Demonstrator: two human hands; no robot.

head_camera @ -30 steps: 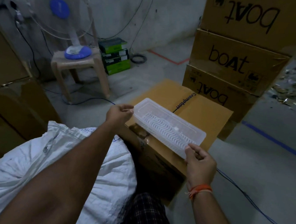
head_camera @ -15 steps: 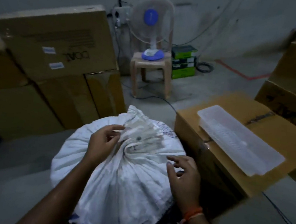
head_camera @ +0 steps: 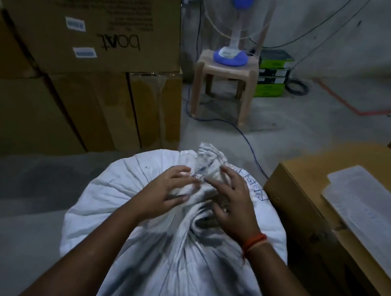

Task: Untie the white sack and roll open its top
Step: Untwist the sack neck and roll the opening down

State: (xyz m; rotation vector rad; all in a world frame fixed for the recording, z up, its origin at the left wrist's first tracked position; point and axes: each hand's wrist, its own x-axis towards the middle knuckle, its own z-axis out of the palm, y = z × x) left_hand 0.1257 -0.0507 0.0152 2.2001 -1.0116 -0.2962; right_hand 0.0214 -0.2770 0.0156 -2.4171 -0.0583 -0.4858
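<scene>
A full white woven sack (head_camera: 116, 202) stands right in front of me, its top gathered into a bunched neck (head_camera: 206, 163) that points away from me. My left hand (head_camera: 165, 193) rests on the left side of the gathered neck, fingers spread and touching the fabric. My right hand (head_camera: 232, 200), with an orange thread at the wrist, lies on the right side of the neck, fingers apart over the folds. Both sets of fingertips meet at the tie point; the tie itself is too blurred to make out.
A cardboard box (head_camera: 306, 183) with a clear plastic tray (head_camera: 371, 214) on top sits close on the right. Stacked boat cartons (head_camera: 92, 40) stand at the left. A fan (head_camera: 235, 31) on a plastic stool (head_camera: 223, 78) and green boxes (head_camera: 272, 74) are behind; a blue cable (head_camera: 250, 144) crosses the floor.
I let go of the plastic tray, left on the box, and turned left to the sack. Both hands have come onto the sack's gathered neck and closed in together.
</scene>
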